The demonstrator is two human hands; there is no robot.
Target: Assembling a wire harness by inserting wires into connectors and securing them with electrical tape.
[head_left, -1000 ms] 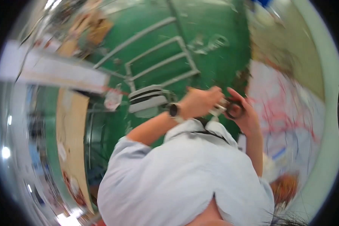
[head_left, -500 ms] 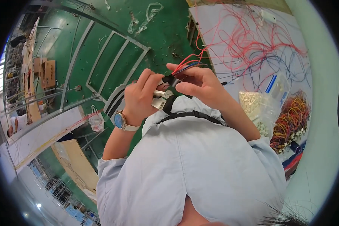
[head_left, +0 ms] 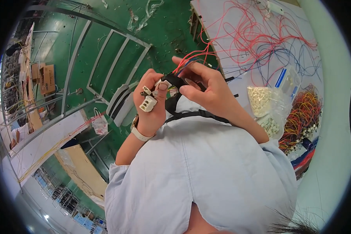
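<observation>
My left hand (head_left: 154, 120) is closed around a wire harness, thumb pressed against its taped part. White plastic connectors (head_left: 148, 104) stick out from this grip, their openings facing up. Black tape (head_left: 173, 80) wraps the bundle between my hands, and red and blue wires (head_left: 188, 61) run out of it toward the table. My right hand (head_left: 209, 89) is curled at the bundle, its thumb and fingers on the black tape; its fingertips are partly hidden.
To the right, a white table (head_left: 238, 46) carries tangled red and blue wires, a bag of cream connectors (head_left: 259, 100), a clear plastic box (head_left: 290, 84) and a heap of yellow and red wires (head_left: 302, 113). At left stands a metal frame (head_left: 101, 66) on the green floor.
My left hand has turned, bringing the white connectors face up and the thumb onto the taped bundle. The watch face has rolled away from view. My right hand stays close to the bundle.
</observation>
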